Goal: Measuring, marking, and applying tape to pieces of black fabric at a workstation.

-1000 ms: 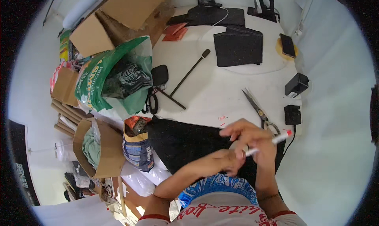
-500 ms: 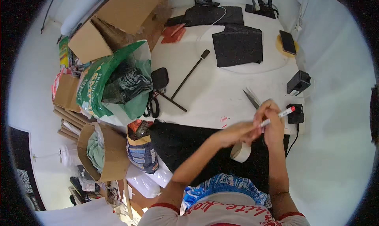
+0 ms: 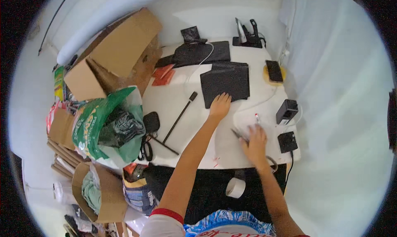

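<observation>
My left hand (image 3: pixel 221 106) reaches across the table, its fingers stretched out on the near edge of a stack of folded black cloth (image 3: pixel 225 82). Slightly blurred, my right hand (image 3: pixel 255 144) is over the scissors (image 3: pixel 236 133), fingers apart; it hides much of them, and a handle loop shows beside the wrist. Just beyond its fingertips is a white marker (image 3: pixel 257 118) with a red end; whether they touch it I cannot tell. A roll of white tape (image 3: pixel 235 187) rests on black cloth (image 3: pixel 206 195) in front of me, between my forearms.
A black T-shaped rod tool (image 3: pixel 178 121) lies left on the white table (image 3: pixel 223 154). A green plastic bag (image 3: pixel 89 125) and cardboard boxes (image 3: pixel 120 46) crowd the left side. Black adapters (image 3: pixel 287 111), a phone (image 3: pixel 274 71) and an iron (image 3: pixel 241 30) stand right and far.
My hands have separated: the left moved forward onto the black cloth stack, the right moved over the scissors. The marker, held between both hands before, is now beyond my right fingertips. The view has shifted.
</observation>
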The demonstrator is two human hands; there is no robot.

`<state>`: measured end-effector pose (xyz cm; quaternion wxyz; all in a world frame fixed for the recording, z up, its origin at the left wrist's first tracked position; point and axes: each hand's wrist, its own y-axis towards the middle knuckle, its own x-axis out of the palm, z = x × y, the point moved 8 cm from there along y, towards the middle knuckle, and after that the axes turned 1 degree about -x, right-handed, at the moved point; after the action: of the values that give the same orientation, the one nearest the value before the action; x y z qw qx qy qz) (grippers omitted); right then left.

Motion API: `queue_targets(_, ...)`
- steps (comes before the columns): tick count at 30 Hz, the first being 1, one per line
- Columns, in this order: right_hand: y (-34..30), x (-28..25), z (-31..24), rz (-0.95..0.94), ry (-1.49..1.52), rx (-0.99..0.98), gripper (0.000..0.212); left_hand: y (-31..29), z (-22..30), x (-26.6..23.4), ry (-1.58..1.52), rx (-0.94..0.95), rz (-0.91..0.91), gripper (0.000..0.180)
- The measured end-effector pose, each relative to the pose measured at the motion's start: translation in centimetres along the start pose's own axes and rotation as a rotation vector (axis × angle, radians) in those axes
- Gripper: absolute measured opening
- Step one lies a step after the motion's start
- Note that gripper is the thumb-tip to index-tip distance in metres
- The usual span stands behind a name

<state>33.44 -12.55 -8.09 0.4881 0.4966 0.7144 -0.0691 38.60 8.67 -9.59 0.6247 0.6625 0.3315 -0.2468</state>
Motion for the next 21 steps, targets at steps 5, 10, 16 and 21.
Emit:
queue_targets(5,-0.8,0.8,-0.7,-0.022,-0.250,-0.176,0.051,2.2,-0.5,0.8,-0.132,-0.038,-0.037,0.018)
queue_targets(10,1.4,0.3,0.9,0.049,-0.251,-0.155,0.040,3.4,-1.9,-4.2,-0.229,-0.247,0.060,0.015)
queue_targets(16,0.0,-1.4,0.6,0.131,0.172,-0.110,0.031,-3.1,0.9,-13.7,-0.479,-0.286,0.197,0.022)
queue_targets(21,-4.5,5.7,0.3,-0.332,1.363,0.645,0.057,-12.7,1.8,-16.0,-0.659,-0.598,-0.054,0.012)
